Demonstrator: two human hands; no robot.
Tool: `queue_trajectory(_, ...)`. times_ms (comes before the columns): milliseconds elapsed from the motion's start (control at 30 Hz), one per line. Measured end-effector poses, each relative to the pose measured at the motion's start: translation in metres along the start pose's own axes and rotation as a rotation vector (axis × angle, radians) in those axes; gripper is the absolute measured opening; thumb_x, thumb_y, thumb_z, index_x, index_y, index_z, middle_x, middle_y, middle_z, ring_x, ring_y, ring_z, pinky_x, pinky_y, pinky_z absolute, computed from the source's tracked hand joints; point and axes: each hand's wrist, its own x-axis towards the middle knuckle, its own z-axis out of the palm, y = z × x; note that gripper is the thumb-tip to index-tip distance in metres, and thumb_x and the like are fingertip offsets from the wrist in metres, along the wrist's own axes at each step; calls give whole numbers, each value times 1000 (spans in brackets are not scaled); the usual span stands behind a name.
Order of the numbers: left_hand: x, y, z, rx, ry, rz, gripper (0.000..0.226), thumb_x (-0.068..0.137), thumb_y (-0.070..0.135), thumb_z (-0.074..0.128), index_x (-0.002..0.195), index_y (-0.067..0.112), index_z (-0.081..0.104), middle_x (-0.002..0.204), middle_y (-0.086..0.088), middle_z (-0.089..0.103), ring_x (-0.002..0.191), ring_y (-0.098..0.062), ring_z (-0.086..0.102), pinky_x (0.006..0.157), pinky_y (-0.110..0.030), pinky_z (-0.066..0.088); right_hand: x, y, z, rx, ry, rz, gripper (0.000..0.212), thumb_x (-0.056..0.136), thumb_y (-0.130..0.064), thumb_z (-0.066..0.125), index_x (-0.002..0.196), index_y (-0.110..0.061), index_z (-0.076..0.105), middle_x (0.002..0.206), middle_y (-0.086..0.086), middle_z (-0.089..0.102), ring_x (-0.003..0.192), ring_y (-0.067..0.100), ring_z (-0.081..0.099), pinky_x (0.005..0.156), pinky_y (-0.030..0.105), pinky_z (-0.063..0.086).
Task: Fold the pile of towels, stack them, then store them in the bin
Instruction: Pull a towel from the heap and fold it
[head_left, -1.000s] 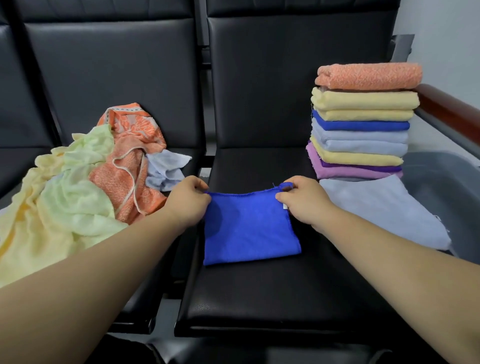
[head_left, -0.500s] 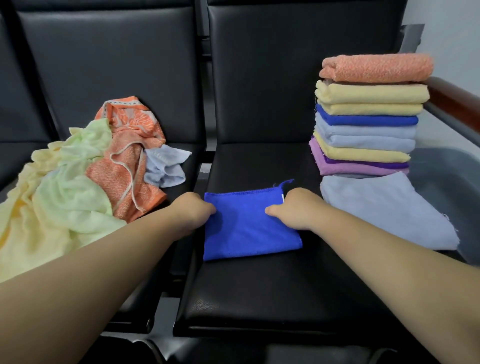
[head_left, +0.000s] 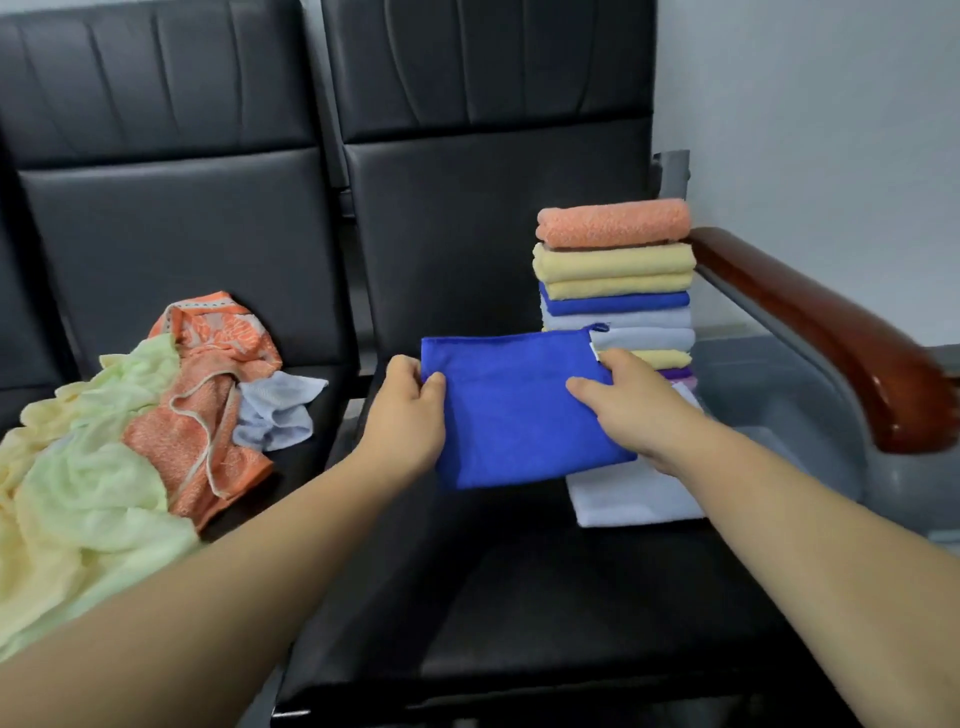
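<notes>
A folded blue towel (head_left: 511, 410) is lifted off the black seat (head_left: 519, 597), held flat between both hands. My left hand (head_left: 408, 415) grips its left edge with the thumb on top. Gripping its right edge is my right hand (head_left: 623, 405). Behind and to the right stands a tall stack of folded towels (head_left: 615, 275), orange on top, then yellow, blue, pale blue and purple. A folded pale lilac towel (head_left: 628, 499) lies on the seat beside the stack, partly under the blue one. The grey bin (head_left: 800, 405) sits at the right.
A loose pile of unfolded towels (head_left: 119, 447), light green, yellow, orange and pale blue, covers the left seat. A wooden armrest (head_left: 826, 332) runs along the right, above the bin. Black seat backs rise behind; a pale wall is at the far right.
Both hands slid down the blue towel's sides, gripped it, and raised it off the seat toward the stack on the right.
</notes>
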Motion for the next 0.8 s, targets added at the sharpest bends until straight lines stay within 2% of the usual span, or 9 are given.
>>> queue_trajectory(100, -1, 18, 41, 4, -88, -10, 19, 106, 28, 44, 99, 11, 49, 85, 2, 58, 74, -14, 52, 59, -26, 37, -2, 21, -43, -115, 64, 38, 21, 102, -37, 59, 115, -21, 58, 105, 6, 71, 94, 31, 72, 84, 48, 59)
queue_trajectory(167, -1, 27, 72, 7, -150, -23, 20, 105, 28, 44, 101, 10, 49, 87, 0, 59, 74, -15, 53, 60, -29, 38, -2, 37, -67, -188, 103, 58, 15, 103, -34, 58, 114, -25, 56, 98, 3, 68, 83, 26, 70, 68, 40, 57)
queue_trajectory(233, -1, 32, 100, 20, -192, -61, 22, 105, 30, 44, 103, 8, 49, 87, -1, 58, 72, -15, 51, 59, -31, 38, -4, 53, -84, -265, 148, 93, 16, 103, -32, 58, 92, -28, 46, 85, -3, 57, 67, 18, 56, 53, 31, 38)
queue_trajectory(333, -2, 32, 129, 55, -220, -86, 22, 104, 30, 44, 100, 9, 48, 86, -2, 57, 70, -16, 50, 59, -32, 38, 0, 74, -93, -306, 177, 135, 28, 103, -32, 60, 84, -21, 42, 80, -3, 51, 67, 17, 49, 52, 30, 27)
queue_trajectory(433, -2, 29, 142, 98, -234, -103, 19, 103, 30, 47, 94, 14, 45, 86, -3, 57, 70, -16, 50, 58, -32, 39, 9, 88, -93, -346, 173, 175, 28, 101, -37, 63, 95, -16, 47, 80, -4, 49, 70, 17, 48, 52, 27, 27)
queue_trajectory(500, -1, 24, 142, 152, -248, -116, 20, 101, 32, 50, 94, 15, 45, 89, -5, 60, 71, -20, 56, 60, -35, 47, 12, 91, -93, -361, 158, 197, 38, 98, -45, 67, 108, -13, 51, 88, -1, 56, 77, 19, 54, 58, 30, 34)
queue_trajectory(633, 0, 17, 127, 241, -283, -143, 26, 95, 40, 55, 98, 17, 45, 85, -9, 69, 69, -28, 70, 70, -46, 62, 12, 91, -89, -403, 119, 202, 68, 93, -56, 68, 140, -12, 45, 133, 7, 58, 114, 28, 60, 81, 36, 48)
queue_trajectory(733, 3, 16, 103, 295, -296, -131, 28, 96, 42, 57, 105, 18, 45, 84, -8, 69, 64, -25, 73, 67, -44, 63, 8, 81, -80, -510, 119, 89, 69, 94, -56, 66, 146, -16, 44, 143, 6, 50, 128, 28, 52, 102, 43, 49)
queue_trajectory(800, 5, 12, 83, 365, -313, -101, 30, 97, 43, 58, 110, 21, 44, 83, -6, 70, 61, -20, 73, 65, -41, 62, 2, 71, -69, -581, 103, 14, 61, 96, -55, 64, 142, -18, 47, 142, 5, 50, 131, 27, 48, 106, 43, 47)
